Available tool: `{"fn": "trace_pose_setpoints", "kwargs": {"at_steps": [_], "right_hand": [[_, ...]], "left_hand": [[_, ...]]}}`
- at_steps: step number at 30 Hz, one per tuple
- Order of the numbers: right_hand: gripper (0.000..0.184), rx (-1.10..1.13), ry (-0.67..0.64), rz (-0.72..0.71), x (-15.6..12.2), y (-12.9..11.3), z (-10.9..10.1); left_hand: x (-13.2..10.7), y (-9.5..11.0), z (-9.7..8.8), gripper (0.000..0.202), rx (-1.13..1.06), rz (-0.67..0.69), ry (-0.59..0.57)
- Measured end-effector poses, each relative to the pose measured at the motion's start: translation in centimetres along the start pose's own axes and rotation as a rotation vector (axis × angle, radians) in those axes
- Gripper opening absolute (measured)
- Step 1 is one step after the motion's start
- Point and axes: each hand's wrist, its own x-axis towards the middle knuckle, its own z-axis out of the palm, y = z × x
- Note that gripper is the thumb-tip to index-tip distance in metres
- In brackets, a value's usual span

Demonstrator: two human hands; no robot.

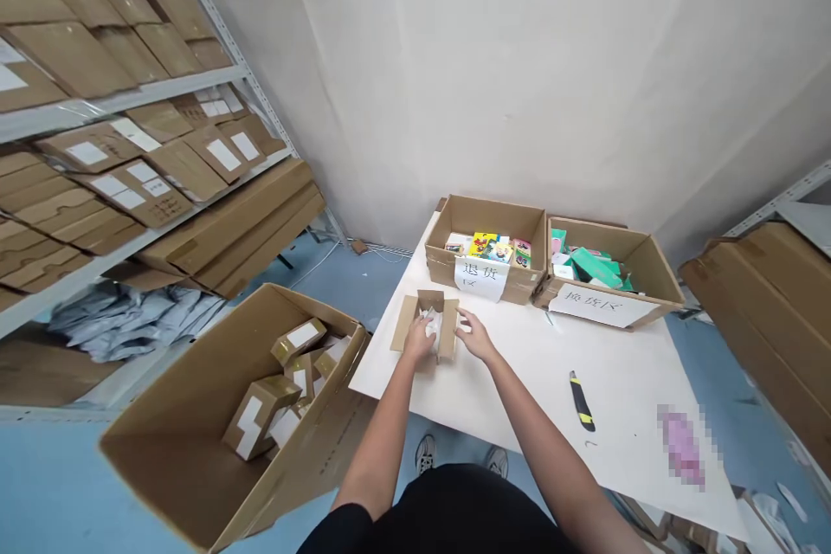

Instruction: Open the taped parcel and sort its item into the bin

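Observation:
A small cardboard box (pixel 403 325) stands on the white table with its flaps folded out. Crumpled white packing material (pixel 434 322) shows inside it. My left hand (pixel 419 338) reaches into the box from the near left, its fingers curled on the packing material; the fingertips are partly hidden. At the box's right flap (pixel 447 331), my right hand (pixel 476 336) grips the edge with thumb and fingers. A black and yellow utility knife (pixel 582 401) lies on the table to the right of my hands.
Behind stand two labelled cartons, one with colourful small boxes (pixel 499 249), one with green packages (pixel 595 267). A large carton (pixel 188 389) with several taped parcels is at left, near shelves (pixel 130 91) of boxes. A blurred pink patch (pixel 683 447) is on the table's right (pixel 623 372).

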Motion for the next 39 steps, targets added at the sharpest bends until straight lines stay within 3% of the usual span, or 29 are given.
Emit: {"fn": "trace_pose_setpoints", "kwargs": {"at_steps": [3,6,9,11,16,22,26,30,35,39], "right_hand": [[0.066,-0.162,-0.078,0.034,0.0,1.0,4.7],[0.070,-0.363,-0.126,0.132,-1.1,3.2,8.7],[0.066,-0.471,-0.145,0.228,-3.3,6.0,11.6],[0.057,-0.505,-0.086,0.262,-5.0,7.5,12.8],[0.024,-0.524,0.137,0.304,-7.1,8.8,13.2],[0.017,-0.616,0.238,0.161,-7.8,7.3,10.4],[0.017,-0.639,0.354,0.119,-9.9,5.9,7.3],[0.016,-0.626,0.561,0.072,-13.7,4.5,2.2],[0.015,-0.590,0.851,0.080,-22.1,2.6,-6.3],[0.018,-0.582,1.091,0.161,-32.8,2.0,-12.8]], "left_hand": [[-1.4,-4.2,-0.5,0.047,0.202,-0.056,-0.144],[-3.1,-7.5,-0.7,0.047,0.376,-0.013,-0.296],[-4.5,-9.5,-0.8,0.050,0.428,0.089,-0.340],[-5.3,-10.1,-0.8,0.052,0.419,0.144,-0.339],[-7.5,-10.3,-0.8,0.057,0.430,0.221,-0.331],[-8.3,-9.5,-0.7,0.053,0.458,0.384,-0.144],[-7.4,-6.6,0.5,0.040,0.450,0.513,-0.127],[-7.6,-0.6,3.7,0.032,0.401,0.661,-0.138],[-11.6,9.4,10.6,0.027,0.308,0.889,-0.201],[-18.5,17.5,18.1,0.020,0.244,1.087,-0.308]]}}
